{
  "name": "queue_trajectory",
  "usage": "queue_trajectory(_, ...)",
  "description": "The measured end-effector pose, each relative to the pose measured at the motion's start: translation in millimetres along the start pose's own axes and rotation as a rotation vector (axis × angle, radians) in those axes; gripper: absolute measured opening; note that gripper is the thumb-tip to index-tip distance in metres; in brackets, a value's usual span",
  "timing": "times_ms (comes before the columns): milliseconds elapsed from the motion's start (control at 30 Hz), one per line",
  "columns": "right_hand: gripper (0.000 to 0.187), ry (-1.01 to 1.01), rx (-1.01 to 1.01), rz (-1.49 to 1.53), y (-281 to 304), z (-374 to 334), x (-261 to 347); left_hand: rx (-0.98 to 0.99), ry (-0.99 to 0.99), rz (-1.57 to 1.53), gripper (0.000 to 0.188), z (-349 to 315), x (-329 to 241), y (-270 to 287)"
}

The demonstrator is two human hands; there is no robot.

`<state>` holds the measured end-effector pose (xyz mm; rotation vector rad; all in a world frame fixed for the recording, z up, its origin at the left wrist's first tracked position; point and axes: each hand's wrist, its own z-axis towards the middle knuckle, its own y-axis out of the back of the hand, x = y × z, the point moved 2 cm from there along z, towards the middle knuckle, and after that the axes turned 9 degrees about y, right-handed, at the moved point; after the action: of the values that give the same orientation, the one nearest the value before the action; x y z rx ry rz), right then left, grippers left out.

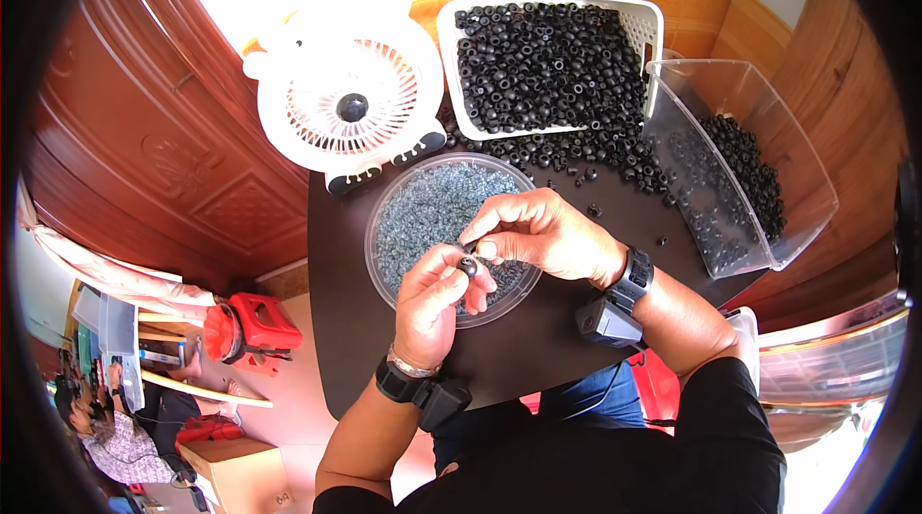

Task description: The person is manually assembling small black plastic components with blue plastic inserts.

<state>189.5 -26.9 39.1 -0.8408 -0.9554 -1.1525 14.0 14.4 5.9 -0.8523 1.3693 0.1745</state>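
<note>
My left hand (434,298) pinches a small black rubber ring (468,266) between thumb and fingers, over the near edge of a round clear dish (384,226) filled with tiny pale blue-grey rings. My right hand (538,231) reaches in from the right, its fingertips meeting the black ring; whether it holds a small piece of its own is too small to tell. Both wrists wear black bands with small devices.
A white basket (645,19) of black rubber rings stands at the back, and a tilted clear bin (797,187) with more stands at the right. Loose black rings (586,163) lie between them. A white desk fan (351,101) stands back left. A person sits far lower left.
</note>
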Motion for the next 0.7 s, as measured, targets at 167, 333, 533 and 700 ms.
queue_trajectory(167, 0.015, 0.057, -0.022, -0.09, 2, 0, 6, -0.007, -0.011, 0.02, 0.021, 0, 2, -1)
queue_trajectory(333, 0.016, 0.112, 0.034, -0.288, 5, -1, 15, -0.061, 0.002, 0.099, 0.022, 1, 2, -2)
queue_trajectory(533, 0.017, 0.133, 0.111, -0.368, 5, -2, 16, -0.05, 0.014, 0.135, 0.022, 1, 2, -2)
queue_trajectory(700, 0.016, 0.032, 0.109, -0.177, 6, -3, 14, -0.044, 0.015, 0.151, 0.023, 1, 3, -3)
